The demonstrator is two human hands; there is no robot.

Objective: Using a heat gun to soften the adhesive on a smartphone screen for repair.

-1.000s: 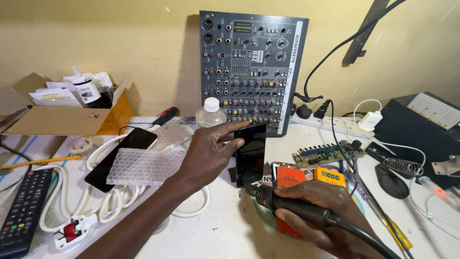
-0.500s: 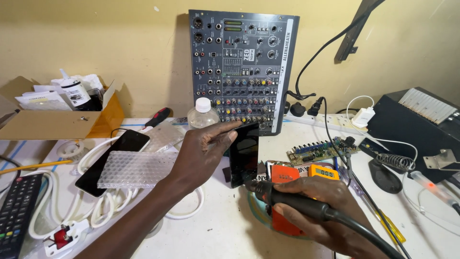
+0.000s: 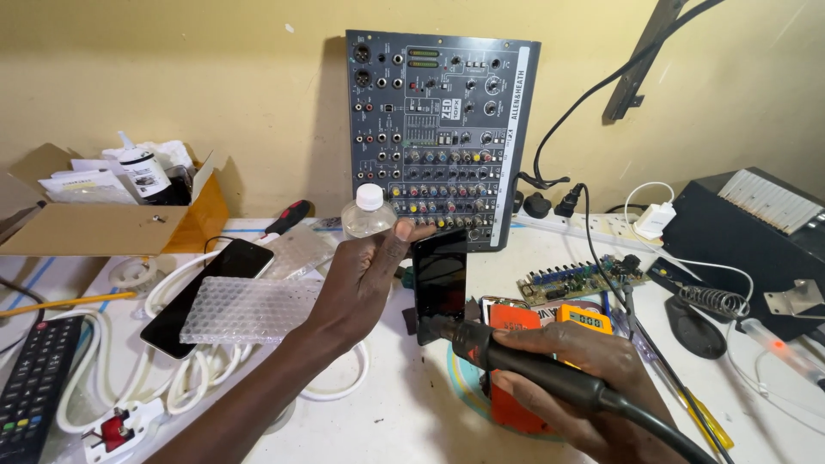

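We have lifted the phone upright before the mixer; left hand pinches it, right hand stays wrapped around the heat tool.

Both forearms are bare, with no sleeves; the left hand and right hand wear no gloves, rings or watch.

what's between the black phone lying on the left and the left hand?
Head view: a clear plastic bubble tray lies between the black phone and the left hand, resting partly on the phone and the white cable.
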